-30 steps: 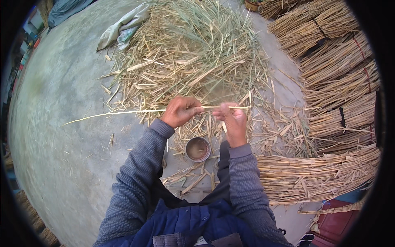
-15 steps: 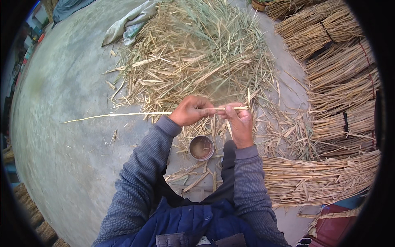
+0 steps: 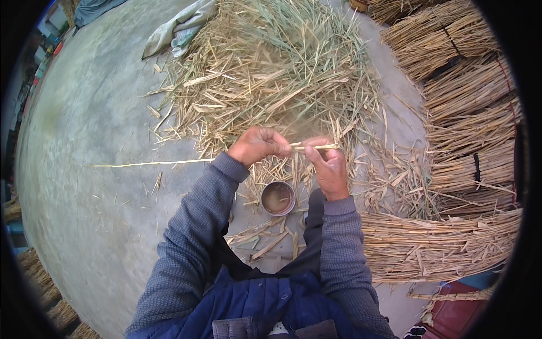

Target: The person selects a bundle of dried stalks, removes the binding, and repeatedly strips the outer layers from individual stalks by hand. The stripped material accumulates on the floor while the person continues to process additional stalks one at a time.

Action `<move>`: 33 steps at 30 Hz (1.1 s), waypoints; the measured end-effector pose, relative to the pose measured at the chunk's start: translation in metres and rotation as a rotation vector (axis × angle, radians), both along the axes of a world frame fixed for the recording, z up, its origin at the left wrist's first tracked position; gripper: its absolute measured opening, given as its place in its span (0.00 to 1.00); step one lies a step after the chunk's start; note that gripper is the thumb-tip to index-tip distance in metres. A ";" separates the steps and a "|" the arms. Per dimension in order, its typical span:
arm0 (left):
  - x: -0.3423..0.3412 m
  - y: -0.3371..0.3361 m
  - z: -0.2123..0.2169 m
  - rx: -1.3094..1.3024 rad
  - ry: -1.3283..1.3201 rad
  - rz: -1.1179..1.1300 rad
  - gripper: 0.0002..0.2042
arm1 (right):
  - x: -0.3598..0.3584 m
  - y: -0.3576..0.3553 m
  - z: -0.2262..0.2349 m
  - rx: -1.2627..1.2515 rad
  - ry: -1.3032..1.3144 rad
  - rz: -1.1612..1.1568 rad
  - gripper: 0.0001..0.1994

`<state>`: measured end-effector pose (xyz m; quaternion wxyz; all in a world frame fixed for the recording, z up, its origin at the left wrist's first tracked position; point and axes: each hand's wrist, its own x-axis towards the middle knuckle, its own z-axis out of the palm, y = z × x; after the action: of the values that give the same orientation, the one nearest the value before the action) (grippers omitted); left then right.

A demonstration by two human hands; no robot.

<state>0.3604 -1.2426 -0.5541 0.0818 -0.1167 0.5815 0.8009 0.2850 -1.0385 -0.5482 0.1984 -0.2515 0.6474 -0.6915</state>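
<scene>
A long, thin, pale reed stalk point(image 3: 164, 163) runs sideways through both my hands above the floor. Its thin end reaches far out to the left, past my sleeve. My left hand point(image 3: 257, 147) is closed on the stalk, thumb and fingers pinching it. Close to its right, my right hand point(image 3: 329, 172) grips the thicker end between thumb and fingers; those fingers are a little blurred. A short piece of the stalk shows between the hands. Below them, between my legs, stands a small round metal tin point(image 3: 278, 212) with a brownish inside.
A big heap of dry reed leaves and husks point(image 3: 265, 79) lies ahead on the concrete floor point(image 3: 90, 130). Tied reed bundles point(image 3: 468, 130) are stacked at the right, with another bundle point(image 3: 435, 246) nearer me. A pale sack point(image 3: 178, 31) lies at the heap's far left.
My left hand has shifted slightly left and away from me, still holding the stalk. My right hand stays nearly in place, its fingers moving at the stalk's thick end.
</scene>
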 end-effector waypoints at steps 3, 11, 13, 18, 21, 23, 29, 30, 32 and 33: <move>0.001 -0.005 -0.005 -0.017 -0.016 0.074 0.07 | 0.002 0.002 0.003 -0.001 -0.014 0.037 0.08; 0.015 -0.089 -0.008 -0.330 0.145 0.606 0.07 | 0.006 0.017 0.009 -0.141 -0.192 0.039 0.08; 0.023 -0.083 -0.007 -1.162 0.017 0.543 0.10 | 0.004 0.017 0.009 -0.116 -0.179 -0.027 0.08; 0.013 -0.030 0.007 -0.814 0.449 0.148 0.14 | 0.004 0.008 0.007 -0.111 -0.222 -0.091 0.09; 0.010 -0.015 0.018 -0.720 0.304 -0.032 0.12 | 0.005 0.004 0.006 -0.141 -0.297 -0.104 0.13; 0.010 -0.019 0.022 -0.705 0.240 -0.028 0.11 | 0.008 0.003 0.006 -0.344 -0.452 -0.016 0.16; 0.025 -0.048 0.023 -0.616 0.228 -0.017 0.10 | 0.005 0.004 -0.002 -0.715 -0.768 0.042 0.16; 0.028 -0.054 0.023 -0.570 0.165 -0.024 0.09 | 0.002 0.004 -0.004 -0.750 -0.784 0.006 0.15; 0.034 -0.063 0.023 -0.499 0.081 -0.047 0.09 | -0.001 0.007 -0.007 -0.723 -0.767 -0.047 0.12; 0.035 -0.066 0.024 -0.512 0.021 -0.072 0.08 | -0.002 0.009 -0.007 -0.661 -0.735 -0.063 0.11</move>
<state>0.3957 -1.3085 -0.5300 0.0721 -0.1047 0.7701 0.6252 0.2834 -1.0298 -0.5549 0.3023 -0.0205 0.2880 -0.9084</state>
